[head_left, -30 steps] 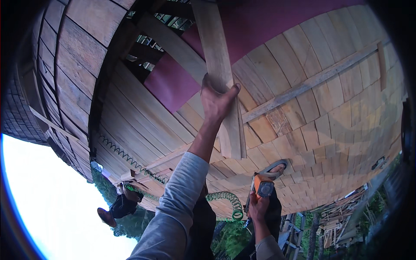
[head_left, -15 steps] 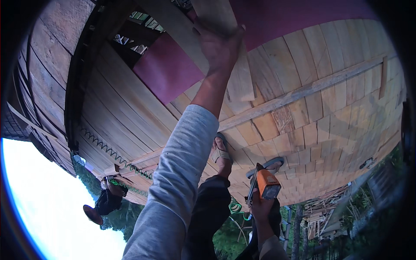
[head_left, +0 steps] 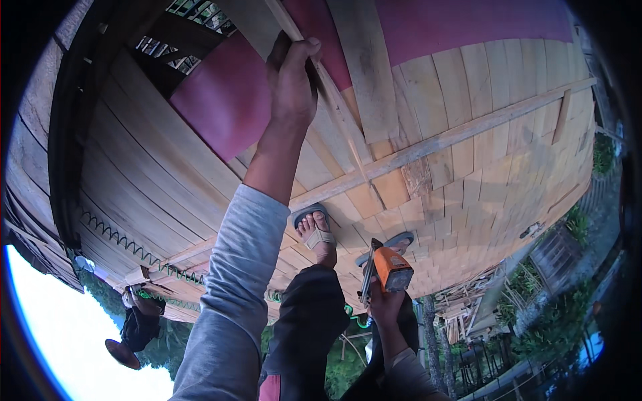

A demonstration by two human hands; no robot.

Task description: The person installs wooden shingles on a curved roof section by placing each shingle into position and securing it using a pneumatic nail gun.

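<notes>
My left hand (head_left: 293,83) is closed around a long thin wooden board (head_left: 334,100), seen nearly edge-on and slanting down over the shingled roof. Its lower end hangs past a wooden batten (head_left: 441,143). To its right a broad flat board (head_left: 364,67) lies across the pink sheet and the upper row of shingles. My right hand (head_left: 384,304) grips an orange nail gun (head_left: 393,269) low on the right, beside my sandalled foot (head_left: 401,242). The fingers around its handle are partly hidden. My other foot (head_left: 314,226) stands on the shingles below the batten.
Pink sheeting (head_left: 217,93) borders a dark gap in the roof (head_left: 190,33). A coiled green hose (head_left: 134,244) runs along the left. Another person in a hat (head_left: 140,321) is at the lower left roof edge. Trees and stacked timber (head_left: 461,311) lie beyond the lower edge.
My left hand has come left and slightly down; the board in it now shows edge-on. The view has shifted, with the nail gun still in my right hand near my foot.
</notes>
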